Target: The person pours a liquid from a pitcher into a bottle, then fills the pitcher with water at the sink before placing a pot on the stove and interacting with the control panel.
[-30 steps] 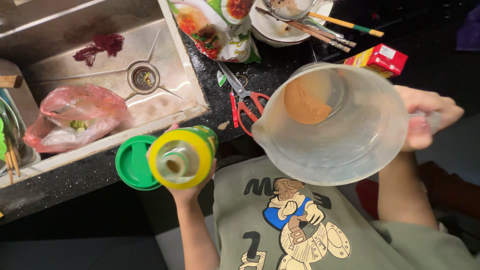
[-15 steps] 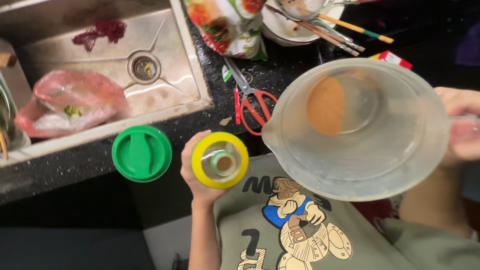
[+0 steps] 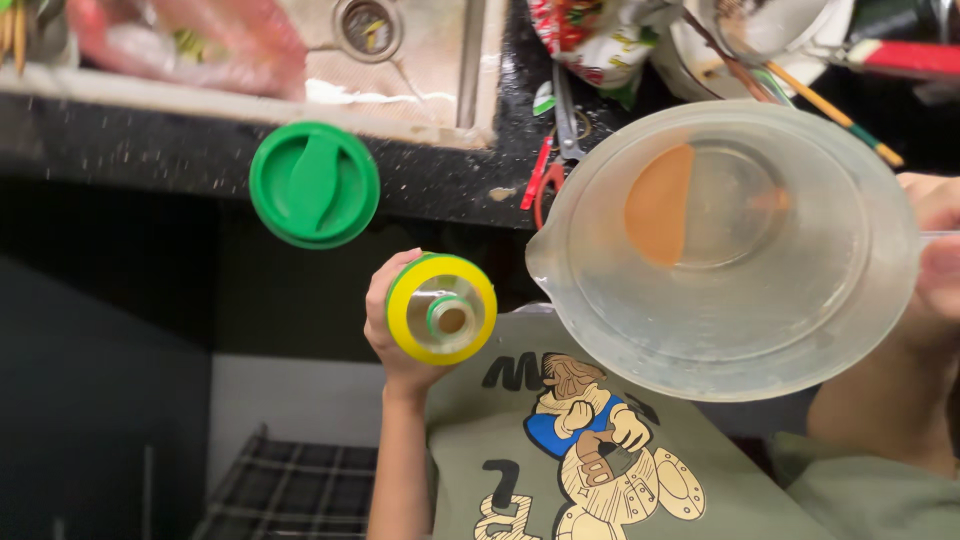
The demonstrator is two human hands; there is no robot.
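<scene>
our left hand (image 3: 392, 320) grips a yellow-labelled bottle (image 3: 442, 308) upright, its open mouth facing us, just beside the spout of the clear plastic jug (image 3: 730, 250) that our right hand (image 3: 935, 260) grasps by the handle (only the fingers show at the frame's edge). a little orange liquid (image 3: 660, 205) pools in the jug. a green lid (image 3: 314, 184) rests on the black counter (image 3: 150, 150), near red scissors (image 3: 545, 165) and the sink (image 3: 420, 60).

Olive-green short-sleeved T-shirt (image 3: 700, 470) with a cartoon print in blue, cream and black.
</scene>
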